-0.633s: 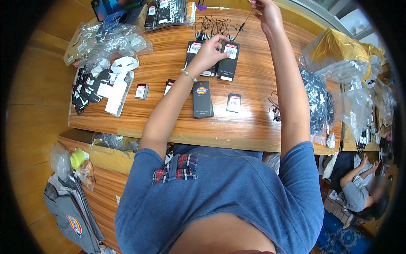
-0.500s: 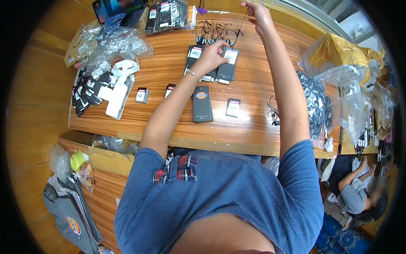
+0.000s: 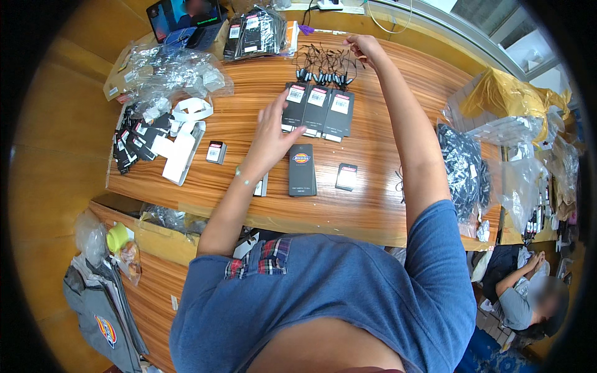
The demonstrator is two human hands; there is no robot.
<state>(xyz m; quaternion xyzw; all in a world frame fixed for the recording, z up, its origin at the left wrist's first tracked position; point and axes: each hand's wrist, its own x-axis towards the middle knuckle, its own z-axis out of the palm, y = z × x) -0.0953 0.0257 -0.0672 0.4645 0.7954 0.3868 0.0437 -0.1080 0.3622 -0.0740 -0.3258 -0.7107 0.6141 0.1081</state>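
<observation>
Three overlapping rows of dark grey hang tags (image 3: 316, 114) with white barcode stickers lie side by side at the middle of the table. Black strings (image 3: 320, 59) with small pale ends fan out from their far edge. My left hand (image 3: 273, 127) hovers at the left of these tags, fingers spread, holding nothing. Beyond the tags, my right hand (image 3: 364, 48) has its fingertips pinched on what looks like one black string, partly hidden by the fingers. Nearer to me lie a stack of long dark tags (image 3: 301, 171) and a small stack of stickered tags (image 3: 346, 177).
At left are a small tag stack (image 3: 216, 152), white card pieces (image 3: 180, 155), loose black tags (image 3: 134, 146) and clear plastic bags (image 3: 168, 68). Bagged tags (image 3: 256, 34) and a screen (image 3: 186, 15) stand at the back. A bag of black strings (image 3: 463, 174) lies right; another person sits beyond.
My left hand has let go of the right-hand tags and drawn back toward the left and nearer. My right hand has come lower, and the string is no longer stretched up high.
</observation>
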